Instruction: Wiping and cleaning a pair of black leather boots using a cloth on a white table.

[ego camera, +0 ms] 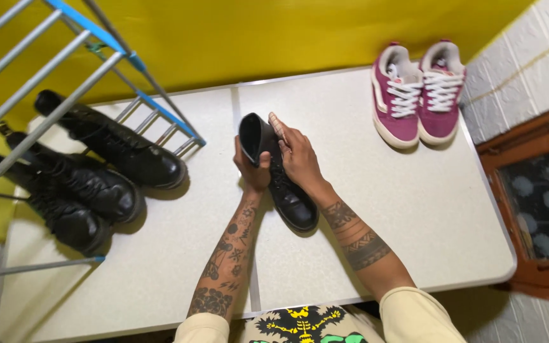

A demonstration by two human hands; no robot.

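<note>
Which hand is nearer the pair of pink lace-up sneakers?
Right. The right hand, on the black leather boot, sits closer to the pink sneakers; the left hand grips the boot's far side.

black boot [284,190] | glossy, laced, opening gaping upward | lying toe-down on surface, left of the pink sneakers [417,92]

We see a white table [414,209]. On it, three black boots [90,184] lie left of our grip, and two pink shoes [417,89] sit up right.
</note>
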